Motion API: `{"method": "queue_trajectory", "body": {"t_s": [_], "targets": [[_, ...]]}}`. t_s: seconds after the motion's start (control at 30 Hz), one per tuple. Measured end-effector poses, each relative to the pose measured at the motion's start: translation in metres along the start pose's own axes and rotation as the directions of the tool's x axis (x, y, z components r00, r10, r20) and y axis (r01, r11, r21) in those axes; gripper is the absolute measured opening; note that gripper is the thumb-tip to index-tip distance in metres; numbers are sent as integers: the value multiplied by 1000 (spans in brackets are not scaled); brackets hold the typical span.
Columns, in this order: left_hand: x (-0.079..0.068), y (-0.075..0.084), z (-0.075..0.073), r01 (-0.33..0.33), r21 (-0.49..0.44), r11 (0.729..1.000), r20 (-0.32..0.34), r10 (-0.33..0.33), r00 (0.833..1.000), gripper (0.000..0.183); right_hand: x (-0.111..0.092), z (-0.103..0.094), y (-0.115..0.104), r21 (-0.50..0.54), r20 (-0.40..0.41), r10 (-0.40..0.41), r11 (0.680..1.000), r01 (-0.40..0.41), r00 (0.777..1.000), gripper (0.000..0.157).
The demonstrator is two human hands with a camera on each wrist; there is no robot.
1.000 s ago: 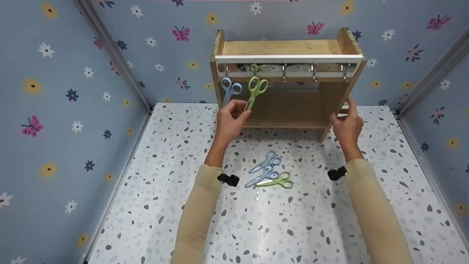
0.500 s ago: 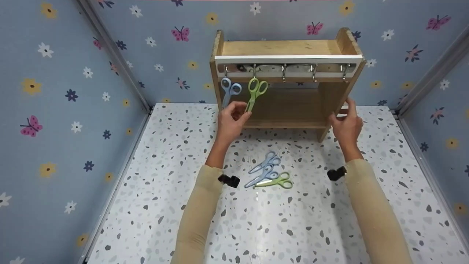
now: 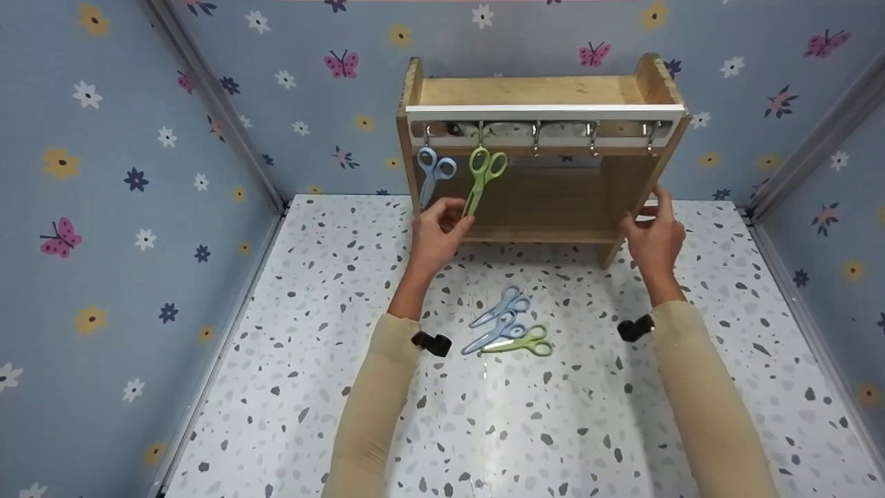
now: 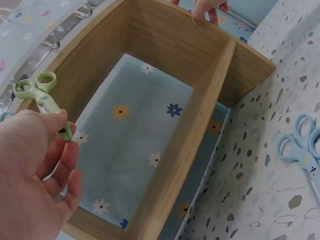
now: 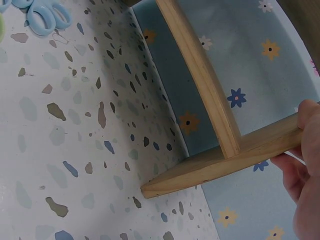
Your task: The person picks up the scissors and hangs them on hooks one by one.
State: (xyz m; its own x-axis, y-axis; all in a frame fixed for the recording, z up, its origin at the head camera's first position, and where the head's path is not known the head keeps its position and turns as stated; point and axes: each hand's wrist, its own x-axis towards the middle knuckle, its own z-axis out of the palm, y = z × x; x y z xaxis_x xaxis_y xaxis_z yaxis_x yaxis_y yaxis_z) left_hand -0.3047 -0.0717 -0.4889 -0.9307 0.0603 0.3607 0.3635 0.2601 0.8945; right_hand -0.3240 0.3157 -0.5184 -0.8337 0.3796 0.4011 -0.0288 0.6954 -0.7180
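Note:
Green-handled scissors (image 3: 478, 181) hang handles up at the second hook from the left, one finger ring around the hook tip in the left wrist view. My left hand (image 3: 435, 236) pinches their lower end between thumb and fingers. Just left of them, blue scissors (image 3: 429, 176) hang from the first hook. At the right side, my right hand (image 3: 655, 235) grips the edge of the side panel (image 5: 215, 167) of a wooden shelf (image 3: 539, 233), thumb on one face and fingers on the other.
A white rail (image 3: 511, 111) with several metal hooks runs across the shelf's top front. On the speckled table (image 3: 553, 429) lie two blue scissors (image 3: 499, 333) and one green pair (image 3: 532, 341), close together and overlapping. Flower-patterned walls (image 3: 290, 41) stand behind and at both sides.
My left hand has moved slightly downward along the green scissors, which hang marginally lower. The right hand and the scissors on the table have stayed put.

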Motion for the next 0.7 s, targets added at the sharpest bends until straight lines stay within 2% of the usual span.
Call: {"method": "queue_trajectory", "body": {"t_s": [0.3,0.7], "targets": [[-2,-2,-3,42,7,999,7,-42,999,29,0,0,0,-7,3,14,1000,-14,1000,61],[-3,-4,-2,73,65,995,29,-75,997,31,-2,0,1,10,-15,-20,1000,20,1000,59]]}}
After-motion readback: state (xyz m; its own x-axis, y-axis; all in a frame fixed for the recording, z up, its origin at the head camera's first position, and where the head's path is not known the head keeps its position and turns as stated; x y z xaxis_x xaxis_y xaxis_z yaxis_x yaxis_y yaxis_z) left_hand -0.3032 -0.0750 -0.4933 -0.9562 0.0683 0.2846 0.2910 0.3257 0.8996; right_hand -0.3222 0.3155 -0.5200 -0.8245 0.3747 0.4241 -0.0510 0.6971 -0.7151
